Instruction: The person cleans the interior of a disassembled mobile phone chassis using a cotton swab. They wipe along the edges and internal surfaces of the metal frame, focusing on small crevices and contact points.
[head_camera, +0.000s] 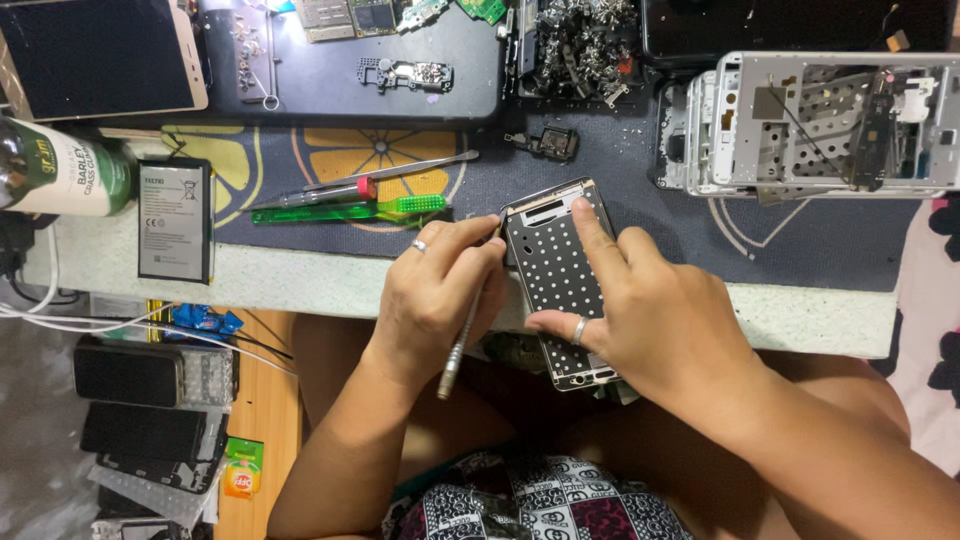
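A phone middle frame (553, 270), a dark perforated metal plate with a gold rim, lies over the table's front edge. My right hand (650, 310) presses on it, forefinger stretched along its right side and thumb across its lower part. My left hand (440, 290) grips a slim metal tool (460, 345) like a pen, its tip at the frame's upper left corner. Both hands wear a ring.
On the dark mat lie a green screwdriver (345, 211), a red-tipped screwdriver (325, 194) and tweezers (400, 170). A phone battery (174, 220) and a bottle (60, 175) sit at the left. White phone frames (820, 125), circuit parts and a heap of small metal pieces (580, 45) fill the back. Phones (150, 400) lie below the table.
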